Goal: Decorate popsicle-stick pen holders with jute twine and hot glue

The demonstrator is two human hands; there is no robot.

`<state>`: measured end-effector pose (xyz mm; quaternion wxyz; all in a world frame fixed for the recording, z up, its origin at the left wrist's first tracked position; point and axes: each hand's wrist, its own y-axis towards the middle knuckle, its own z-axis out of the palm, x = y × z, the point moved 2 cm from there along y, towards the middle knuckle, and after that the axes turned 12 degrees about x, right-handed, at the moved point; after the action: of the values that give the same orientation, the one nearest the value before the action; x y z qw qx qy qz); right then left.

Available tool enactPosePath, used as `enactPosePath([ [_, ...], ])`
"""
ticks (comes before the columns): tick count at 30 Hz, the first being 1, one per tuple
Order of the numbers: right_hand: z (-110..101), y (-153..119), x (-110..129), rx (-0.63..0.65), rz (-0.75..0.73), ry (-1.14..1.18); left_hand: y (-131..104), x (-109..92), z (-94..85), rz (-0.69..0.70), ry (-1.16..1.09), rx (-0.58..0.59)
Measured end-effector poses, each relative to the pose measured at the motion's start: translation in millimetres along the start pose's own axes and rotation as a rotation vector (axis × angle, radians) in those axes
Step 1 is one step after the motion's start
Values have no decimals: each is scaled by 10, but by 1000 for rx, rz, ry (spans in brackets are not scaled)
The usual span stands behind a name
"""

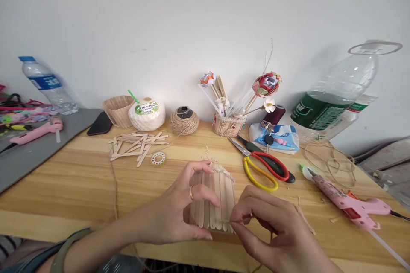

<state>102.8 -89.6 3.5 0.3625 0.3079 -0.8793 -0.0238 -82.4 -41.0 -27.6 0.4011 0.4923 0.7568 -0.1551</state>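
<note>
A rounded piece made of wooden craft sticks (220, 196) stands side by side at the table's front middle, with a pale twisted trim near its upper edge. My left hand (179, 204), a ring on one finger, is curved around the left side of this piece, holding it between thumb and fingers. My right hand (272, 222) pinches a thin twine at the lower right edge of the sticks. Part of the twine (114, 187) runs down the table on the left.
Scissors (261, 162) lie behind my right hand. A pink glue gun (349, 202) is at the right. Farther back are loose sticks (137, 143), a twine ball (184, 121), a decorated pot (229, 124) and a large bottle (336, 94). A phone (100, 123) lies at the left.
</note>
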Motion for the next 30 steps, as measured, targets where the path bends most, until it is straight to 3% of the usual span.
enactPosePath([
  [16,93,-23,-43,-9,68,2,-23,16,31,41,16,-5],
  [24,162,-80,-158,74,207,211,-65,10,40,32,-4,8],
  [27,155,-102,-199,37,227,245,-66,37,83,16,32,-2],
  [30,149,-106,-220,-54,238,260,-37,91,142,-59,69,-88],
])
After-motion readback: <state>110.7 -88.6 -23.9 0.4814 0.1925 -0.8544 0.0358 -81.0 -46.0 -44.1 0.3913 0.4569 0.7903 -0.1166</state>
